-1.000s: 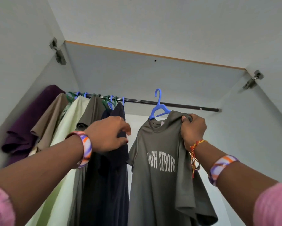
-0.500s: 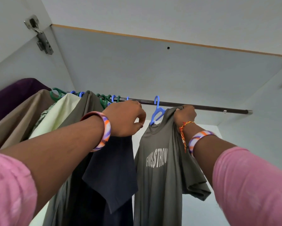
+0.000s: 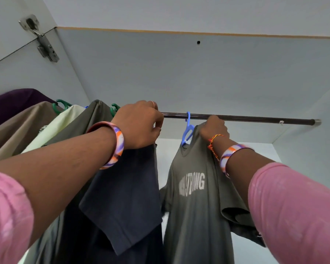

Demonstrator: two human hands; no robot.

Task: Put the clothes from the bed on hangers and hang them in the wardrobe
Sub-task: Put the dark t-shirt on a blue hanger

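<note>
Fingers of the right hand [image 3: 213, 128] curl round the shoulder of the olive-grey T-shirt [image 3: 196, 197], just under the rail. Fingers of the left hand [image 3: 139, 124] curl into the top of the navy garment [image 3: 122, 197], at the rail. Wardrobe [image 3: 179, 77]: pale grey interior. Rail [image 3: 255, 119]: dark, horizontal. T-shirt hangs on a blue hanger [image 3: 187, 128], hook over the rail, printed "STRONG". Left of navy: olive, pale green, tan, purple garments on green hangers [image 3: 60, 107].

The blue hanger [image 3: 187, 128] now hooks the rod [image 3: 236, 118], and both hands have risen to rod level.
</note>
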